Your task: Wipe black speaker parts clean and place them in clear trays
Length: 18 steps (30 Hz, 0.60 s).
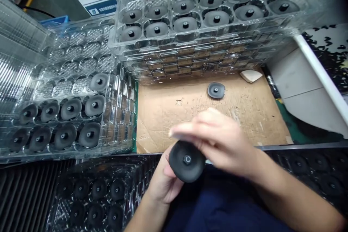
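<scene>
A black round dish-shaped part with a small hollow stub at its centre [187,161] is held in my left hand [165,183], its stub side facing me. My left thumb presses on its left edge, with the fingers behind it. Over the part's upper edge lies my right hand [217,137], blurred by motion, its fingers pointing left. Whether those fingers grip the rim or only brush it, I cannot make out. Beyond the hands, a similar grey-black part [216,90] lies stub up on the cardboard sheet [163,116].
A stack of clear trays [190,49] stands at the back, the top one bearing several black parts. Another clear tray stack [108,130], partly filled, is at left. Darker trays [95,188] sit lower left. A pale wedge [251,76] and a white bin [307,72] are at right.
</scene>
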Each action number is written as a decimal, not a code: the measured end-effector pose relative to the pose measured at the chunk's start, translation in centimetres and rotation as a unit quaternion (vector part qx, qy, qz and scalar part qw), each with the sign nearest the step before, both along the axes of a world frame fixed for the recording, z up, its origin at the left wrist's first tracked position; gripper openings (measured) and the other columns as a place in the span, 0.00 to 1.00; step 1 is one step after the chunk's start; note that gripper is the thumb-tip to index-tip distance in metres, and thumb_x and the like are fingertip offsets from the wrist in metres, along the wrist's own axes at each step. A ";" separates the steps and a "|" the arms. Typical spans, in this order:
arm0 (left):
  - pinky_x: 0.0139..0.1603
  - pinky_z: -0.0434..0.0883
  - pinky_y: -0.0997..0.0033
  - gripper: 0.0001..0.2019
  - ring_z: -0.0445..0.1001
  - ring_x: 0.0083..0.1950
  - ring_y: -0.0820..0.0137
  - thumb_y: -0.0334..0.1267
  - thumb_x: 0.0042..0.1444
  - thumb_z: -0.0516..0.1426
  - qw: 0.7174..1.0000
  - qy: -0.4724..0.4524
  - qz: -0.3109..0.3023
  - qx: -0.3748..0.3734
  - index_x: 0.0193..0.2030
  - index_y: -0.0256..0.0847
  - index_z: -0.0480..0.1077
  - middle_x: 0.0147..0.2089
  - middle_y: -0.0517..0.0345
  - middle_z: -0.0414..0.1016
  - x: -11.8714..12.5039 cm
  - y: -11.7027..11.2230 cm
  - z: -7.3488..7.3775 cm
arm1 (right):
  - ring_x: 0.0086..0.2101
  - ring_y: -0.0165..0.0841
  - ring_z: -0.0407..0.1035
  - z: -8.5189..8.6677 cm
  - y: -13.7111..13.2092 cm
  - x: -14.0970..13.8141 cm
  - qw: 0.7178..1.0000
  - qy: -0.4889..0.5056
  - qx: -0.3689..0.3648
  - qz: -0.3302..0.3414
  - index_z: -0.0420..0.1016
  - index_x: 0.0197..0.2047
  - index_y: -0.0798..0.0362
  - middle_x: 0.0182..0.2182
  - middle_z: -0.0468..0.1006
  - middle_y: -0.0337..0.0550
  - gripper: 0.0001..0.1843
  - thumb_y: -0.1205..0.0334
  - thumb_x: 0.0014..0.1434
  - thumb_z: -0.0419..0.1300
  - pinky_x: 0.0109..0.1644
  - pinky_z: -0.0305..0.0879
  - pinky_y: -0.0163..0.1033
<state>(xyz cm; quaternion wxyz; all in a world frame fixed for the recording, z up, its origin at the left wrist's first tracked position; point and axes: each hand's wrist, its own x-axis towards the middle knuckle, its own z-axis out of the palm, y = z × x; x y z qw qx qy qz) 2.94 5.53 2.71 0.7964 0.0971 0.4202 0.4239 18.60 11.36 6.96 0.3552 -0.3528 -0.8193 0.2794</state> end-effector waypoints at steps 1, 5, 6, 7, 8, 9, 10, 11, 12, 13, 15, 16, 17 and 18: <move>0.45 0.74 0.63 0.34 0.78 0.43 0.58 0.55 0.27 0.69 1.000 -0.030 -0.005 0.003 0.45 0.45 0.75 0.43 0.55 0.80 -0.1 0.0 0.1 | 0.33 0.30 0.68 -0.6 0.3 0.4 0.998 -0.006 -0.027 -0.050 0.75 0.46 0.55 0.35 0.79 0.43 0.13 0.67 0.65 0.50 0.38 0.60 0.38; 0.46 0.75 0.65 0.29 0.78 0.46 0.61 0.50 0.32 0.69 0.992 -0.123 -0.004 0.011 0.46 0.51 0.75 0.47 0.59 0.78 -0.6 0.0 0.3 | 0.34 0.31 0.70 -4.4 -0.6 1.1 0.975 -0.040 -0.169 -0.141 0.75 0.48 0.52 0.37 0.78 0.43 0.13 0.66 0.64 0.51 0.37 0.64 0.35; 0.45 0.75 0.66 0.28 0.78 0.46 0.62 0.49 0.33 0.69 0.991 -0.133 0.001 0.014 0.46 0.51 0.75 0.47 0.59 0.78 -0.7 0.0 0.2 | 0.34 0.31 0.71 -5.7 -1.3 0.9 0.970 -0.051 -0.193 -0.135 0.75 0.48 0.53 0.36 0.78 0.43 0.14 0.66 0.64 0.51 0.37 0.65 0.36; 0.45 0.75 0.67 0.28 0.78 0.46 0.63 0.49 0.33 0.69 0.990 -0.142 0.006 0.017 0.46 0.51 0.75 0.47 0.58 0.78 -0.8 0.1 0.1 | 0.33 0.32 0.71 -6.9 -2.2 0.7 0.968 -0.062 -0.209 -0.125 0.75 0.47 0.53 0.34 0.78 0.43 0.14 0.66 0.63 0.51 0.37 0.65 0.36; 0.45 0.75 0.68 0.27 0.78 0.46 0.64 0.48 0.34 0.69 0.989 -0.148 0.011 0.019 0.46 0.50 0.75 0.47 0.58 0.78 -0.8 0.1 0.0 | 0.32 0.32 0.71 -8.0 -2.9 0.5 0.967 -0.070 -0.216 -0.113 0.76 0.45 0.53 0.31 0.78 0.42 0.13 0.67 0.62 0.52 0.36 0.66 0.36; 0.45 0.75 0.68 0.27 0.78 0.45 0.64 0.47 0.34 0.69 0.989 -0.149 0.015 0.018 0.46 0.50 0.75 0.48 0.58 0.78 -0.8 0.2 -0.1 | 0.30 0.33 0.71 -8.9 -3.5 0.4 0.968 -0.074 -0.219 -0.103 0.77 0.42 0.53 0.28 0.78 0.41 0.12 0.67 0.61 0.53 0.34 0.66 0.36; 0.44 0.76 0.68 0.27 0.78 0.45 0.65 0.47 0.34 0.69 0.989 -0.145 0.018 0.017 0.46 0.51 0.75 0.48 0.59 0.78 -0.8 0.2 -0.2 | 0.28 0.33 0.71 -9.6 -3.9 0.3 0.968 -0.074 -0.220 -0.099 0.78 0.39 0.52 0.26 0.77 0.40 0.12 0.67 0.60 0.53 0.33 0.65 0.36; 0.45 0.76 0.68 0.27 0.77 0.46 0.65 0.46 0.34 0.69 0.990 -0.138 0.019 0.014 0.46 0.51 0.75 0.48 0.59 0.78 -0.8 0.3 -0.2 | 0.27 0.32 0.71 -9.8 -4.0 0.3 0.967 -0.072 -0.222 -0.101 0.78 0.38 0.52 0.25 0.77 0.39 0.11 0.67 0.59 0.54 0.32 0.65 0.36; 0.45 0.75 0.68 0.27 0.77 0.46 0.65 0.46 0.34 0.69 0.991 -0.130 0.018 0.012 0.46 0.52 0.75 0.48 0.60 0.78 -0.7 0.3 -0.3 | 0.28 0.33 0.72 -9.7 -3.9 0.4 0.966 -0.067 -0.223 -0.110 0.78 0.39 0.52 0.26 0.78 0.40 0.12 0.67 0.59 0.53 0.32 0.66 0.36; 0.45 0.75 0.68 0.27 0.78 0.45 0.64 0.46 0.34 0.70 0.992 -0.123 0.017 0.013 0.46 0.52 0.75 0.49 0.60 0.78 -0.7 0.3 -0.2 | 0.31 0.33 0.73 -9.0 -3.6 0.5 0.965 -0.062 -0.224 -0.125 0.77 0.42 0.52 0.30 0.79 0.42 0.12 0.66 0.61 0.52 0.33 0.67 0.37; 0.46 0.75 0.69 0.28 0.78 0.45 0.64 0.46 0.34 0.70 0.993 -0.113 0.027 0.024 0.47 0.51 0.75 0.49 0.60 0.78 -0.4 0.3 -0.2 | 0.37 0.34 0.73 -6.7 -2.7 0.6 0.960 -0.030 -0.213 -0.176 0.75 0.47 0.52 0.39 0.80 0.44 0.13 0.64 0.63 0.51 0.35 0.67 0.37; 0.47 0.74 0.70 0.28 0.78 0.44 0.65 0.46 0.34 0.70 0.994 -0.104 0.037 0.028 0.47 0.50 0.75 0.49 0.60 0.78 -0.3 0.3 -0.2 | 0.39 0.34 0.73 -5.2 -2.4 0.5 0.959 -0.003 -0.198 -0.202 0.74 0.48 0.51 0.42 0.79 0.45 0.13 0.64 0.64 0.51 0.36 0.67 0.37; 0.47 0.74 0.72 0.28 0.78 0.45 0.66 0.45 0.34 0.70 0.994 -0.091 0.049 0.031 0.47 0.50 0.75 0.47 0.60 0.79 -0.1 0.3 -0.2 | 0.39 0.34 0.73 -3.7 -2.2 0.2 0.960 0.028 -0.175 -0.217 0.73 0.48 0.51 0.43 0.79 0.45 0.12 0.64 0.63 0.52 0.35 0.67 0.36; 0.48 0.73 0.74 0.28 0.77 0.46 0.66 0.45 0.35 0.70 0.995 -0.076 0.058 0.031 0.48 0.49 0.75 0.46 0.60 0.79 0.0 0.2 -0.2 | 0.37 0.33 0.72 -2.3 -2.3 -0.3 0.965 0.056 -0.141 -0.213 0.73 0.48 0.52 0.42 0.79 0.44 0.12 0.64 0.63 0.53 0.35 0.66 0.36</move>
